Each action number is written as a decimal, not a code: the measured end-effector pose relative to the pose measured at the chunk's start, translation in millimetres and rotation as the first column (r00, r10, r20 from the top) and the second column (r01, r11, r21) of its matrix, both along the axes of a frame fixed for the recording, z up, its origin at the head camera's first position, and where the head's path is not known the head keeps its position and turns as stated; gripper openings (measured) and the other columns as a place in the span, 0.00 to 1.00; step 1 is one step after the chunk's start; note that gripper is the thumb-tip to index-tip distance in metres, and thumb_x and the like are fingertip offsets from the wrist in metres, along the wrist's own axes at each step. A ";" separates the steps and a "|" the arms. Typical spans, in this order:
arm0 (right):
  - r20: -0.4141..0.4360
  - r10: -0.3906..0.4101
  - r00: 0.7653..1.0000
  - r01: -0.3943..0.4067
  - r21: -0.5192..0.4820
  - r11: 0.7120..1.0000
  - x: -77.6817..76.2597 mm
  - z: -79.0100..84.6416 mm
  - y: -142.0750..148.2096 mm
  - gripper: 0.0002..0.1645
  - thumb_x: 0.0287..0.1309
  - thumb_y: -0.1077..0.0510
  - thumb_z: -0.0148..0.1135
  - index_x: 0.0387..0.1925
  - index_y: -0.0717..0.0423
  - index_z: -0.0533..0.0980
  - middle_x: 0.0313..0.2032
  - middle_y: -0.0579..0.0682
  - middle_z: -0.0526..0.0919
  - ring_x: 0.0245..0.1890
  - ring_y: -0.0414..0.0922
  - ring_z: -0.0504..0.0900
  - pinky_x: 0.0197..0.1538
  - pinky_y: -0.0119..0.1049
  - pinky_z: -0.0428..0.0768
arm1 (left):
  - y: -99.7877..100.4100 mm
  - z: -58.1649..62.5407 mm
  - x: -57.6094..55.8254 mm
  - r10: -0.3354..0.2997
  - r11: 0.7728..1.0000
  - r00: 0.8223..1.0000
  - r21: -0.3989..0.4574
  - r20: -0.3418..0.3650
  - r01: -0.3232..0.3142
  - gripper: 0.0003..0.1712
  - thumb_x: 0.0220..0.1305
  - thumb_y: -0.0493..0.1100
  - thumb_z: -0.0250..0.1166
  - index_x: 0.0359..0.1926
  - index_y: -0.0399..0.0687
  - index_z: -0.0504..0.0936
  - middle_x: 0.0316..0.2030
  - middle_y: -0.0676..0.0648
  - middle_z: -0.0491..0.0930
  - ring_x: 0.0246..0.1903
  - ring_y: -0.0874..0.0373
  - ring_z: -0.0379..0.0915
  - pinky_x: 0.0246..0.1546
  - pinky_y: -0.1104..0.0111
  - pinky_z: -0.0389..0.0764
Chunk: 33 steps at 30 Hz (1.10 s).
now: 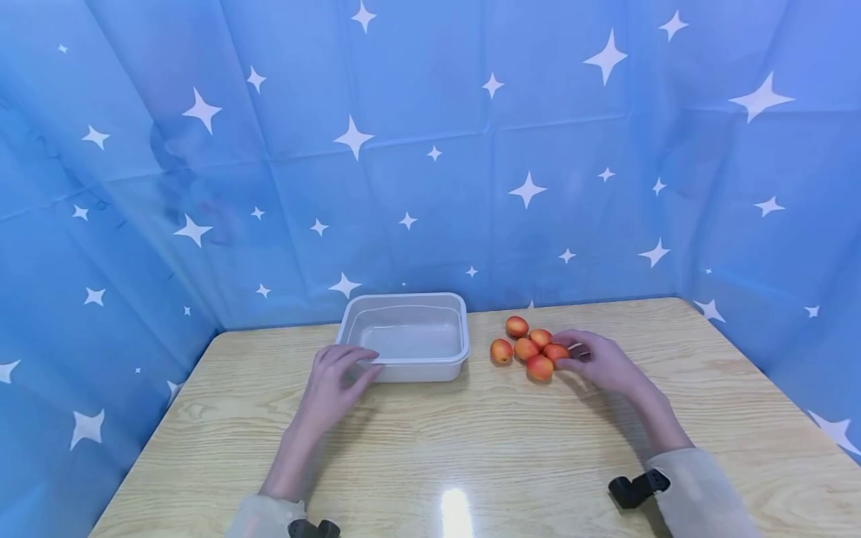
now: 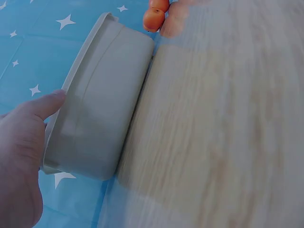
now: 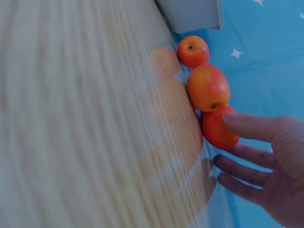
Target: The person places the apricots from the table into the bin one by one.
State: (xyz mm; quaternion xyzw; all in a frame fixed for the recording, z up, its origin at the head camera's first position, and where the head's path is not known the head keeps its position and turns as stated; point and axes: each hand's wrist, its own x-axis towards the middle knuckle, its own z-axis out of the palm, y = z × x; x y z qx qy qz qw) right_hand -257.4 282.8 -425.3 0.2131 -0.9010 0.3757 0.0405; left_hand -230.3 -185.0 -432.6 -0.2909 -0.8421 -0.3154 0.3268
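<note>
A pale grey plastic tub (image 1: 403, 372) stands near the back of the table. My left hand (image 1: 331, 381) grips its front left rim, the thumb outside the wall and the fingers over the edge. In the left wrist view the thumb (image 2: 50, 103) lies along the rim, while the other fingers are hidden. Right of the tub sits a cluster of several small round orange-red fruits (image 1: 526, 349). My right hand (image 1: 597, 364) pinches the rightmost fruit (image 1: 555, 353) between thumb and fingers. The right wrist view shows this fruit (image 3: 217, 130) against a larger-looking fruit (image 3: 208, 88).
The wooden table (image 1: 417, 441) reaches back to a blue curtain (image 1: 430, 187) with white stars, which also hangs along both sides. A bright light reflection shows on the tabletop near the front. Black wrist mounts sit on both sleeves.
</note>
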 end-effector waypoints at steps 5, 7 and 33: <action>0.013 -0.014 1.000 0.014 0.020 1.000 -0.2 -0.3 0.4 0.24 0.62 0.61 0.70 0.57 0.65 0.78 0.48 0.60 0.84 0.47 0.57 0.84 0.50 0.45 0.82 | 0.5 -1.1 -0.8 0.005 1.000 1.000 0.027 0.009 -0.005 0.12 0.57 0.41 0.77 0.42 0.46 0.88 0.39 0.48 0.87 0.46 0.47 0.79 0.59 0.43 0.66; 0.018 -0.020 1.000 0.020 0.025 1.000 -0.2 -0.4 0.3 0.24 0.61 0.61 0.71 0.57 0.64 0.78 0.47 0.59 0.85 0.47 0.56 0.84 0.50 0.46 0.82 | 0.5 -1.7 -0.9 0.008 0.999 1.000 0.038 0.020 -0.008 0.11 0.57 0.41 0.77 0.42 0.46 0.88 0.39 0.48 0.87 0.46 0.47 0.79 0.59 0.43 0.65; 0.018 -0.102 0.995 0.101 0.057 0.993 2.2 8.2 4.4 0.23 0.62 0.53 0.72 0.55 0.57 0.79 0.43 0.53 0.86 0.43 0.49 0.83 0.47 0.43 0.81 | 3.7 -2.7 -1.2 0.000 0.994 0.994 0.109 0.105 -0.011 0.09 0.58 0.38 0.75 0.41 0.47 0.90 0.36 0.51 0.87 0.42 0.52 0.78 0.63 0.46 0.61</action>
